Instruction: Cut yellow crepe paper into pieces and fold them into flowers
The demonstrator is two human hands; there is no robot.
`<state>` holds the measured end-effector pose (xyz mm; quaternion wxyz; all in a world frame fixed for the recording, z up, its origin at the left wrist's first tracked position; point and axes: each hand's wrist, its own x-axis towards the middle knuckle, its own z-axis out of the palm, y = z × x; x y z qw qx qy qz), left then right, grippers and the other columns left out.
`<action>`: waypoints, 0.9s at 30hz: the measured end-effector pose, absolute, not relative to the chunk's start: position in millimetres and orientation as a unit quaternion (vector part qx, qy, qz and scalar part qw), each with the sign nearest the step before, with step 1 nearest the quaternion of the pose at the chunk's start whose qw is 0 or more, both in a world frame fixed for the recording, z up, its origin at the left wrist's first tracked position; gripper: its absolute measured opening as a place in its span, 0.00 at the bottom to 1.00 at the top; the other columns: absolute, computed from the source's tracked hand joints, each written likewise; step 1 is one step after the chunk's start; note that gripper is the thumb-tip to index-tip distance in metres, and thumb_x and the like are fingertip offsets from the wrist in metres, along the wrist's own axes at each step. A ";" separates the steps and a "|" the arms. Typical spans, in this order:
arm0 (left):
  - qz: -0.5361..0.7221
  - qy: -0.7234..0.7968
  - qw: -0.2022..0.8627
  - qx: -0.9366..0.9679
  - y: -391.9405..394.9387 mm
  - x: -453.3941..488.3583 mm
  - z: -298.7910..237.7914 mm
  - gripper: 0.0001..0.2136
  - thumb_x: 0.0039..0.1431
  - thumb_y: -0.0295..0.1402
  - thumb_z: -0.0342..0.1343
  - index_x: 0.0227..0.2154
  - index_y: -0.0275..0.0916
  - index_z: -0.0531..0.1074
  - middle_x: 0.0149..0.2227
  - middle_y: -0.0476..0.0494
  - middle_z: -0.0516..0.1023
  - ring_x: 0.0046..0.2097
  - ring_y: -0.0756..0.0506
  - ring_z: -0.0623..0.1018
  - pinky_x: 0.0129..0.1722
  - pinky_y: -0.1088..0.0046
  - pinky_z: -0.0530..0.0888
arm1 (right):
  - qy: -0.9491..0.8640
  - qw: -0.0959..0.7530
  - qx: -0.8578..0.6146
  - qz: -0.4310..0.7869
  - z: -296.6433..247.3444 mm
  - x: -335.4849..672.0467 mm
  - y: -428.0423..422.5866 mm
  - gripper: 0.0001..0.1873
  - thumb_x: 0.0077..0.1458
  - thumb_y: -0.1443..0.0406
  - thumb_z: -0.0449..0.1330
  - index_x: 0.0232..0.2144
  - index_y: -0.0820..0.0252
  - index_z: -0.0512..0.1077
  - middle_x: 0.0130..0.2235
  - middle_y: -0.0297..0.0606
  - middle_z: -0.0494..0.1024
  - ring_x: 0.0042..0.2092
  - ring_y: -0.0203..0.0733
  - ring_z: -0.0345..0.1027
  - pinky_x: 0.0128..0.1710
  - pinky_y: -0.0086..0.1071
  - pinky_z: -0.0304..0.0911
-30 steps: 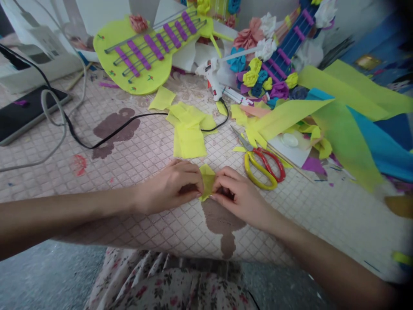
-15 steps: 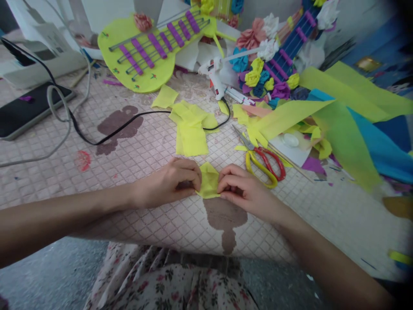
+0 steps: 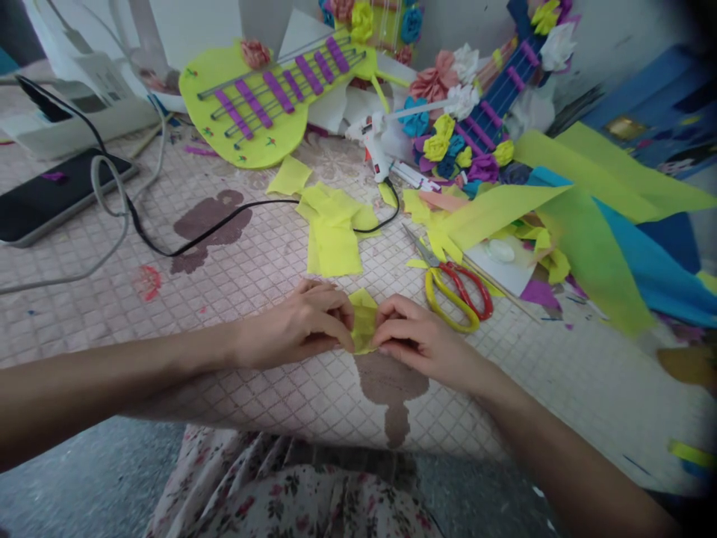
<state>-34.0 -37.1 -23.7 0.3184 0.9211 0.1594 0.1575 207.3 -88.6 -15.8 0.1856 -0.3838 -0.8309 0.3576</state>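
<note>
Between my two hands, near the table's front edge, is a small piece of yellow crepe paper, its top corner pointing away from me. My left hand pinches its left edge with thumb and fingers. On the opposite edge my right hand has a matching pinch. Just beyond lie several loose yellow paper squares in an overlapping pile. Scissors with one yellow and one red handle rest right of my right hand, blades pointing away.
A glue gun stands behind the pile, its black cord running left. At the back are a yellow guitar-shaped cutout and a blue one with paper flowers. Crepe strips cover the right. A phone lies left.
My hands have come slightly closer together on the yellow paper, so less of it shows between them. The view has shifted a little; the surrounding things lie as before.
</note>
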 end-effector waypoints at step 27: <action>0.168 0.225 0.349 0.894 -41.7 -28.0 -21.4 0.02 0.58 0.26 0.53 0.32 0.37 0.70 0.34 0.48 0.74 0.39 0.48 0.72 0.45 0.67 0.62 | -0.811 0.206 -0.432 0.337 -15.9 197.2 -91.9 0.04 0.56 0.72 0.57 0.32 0.60 0.68 0.37 0.35 0.67 0.38 0.35 0.63 0.37 0.28 0.61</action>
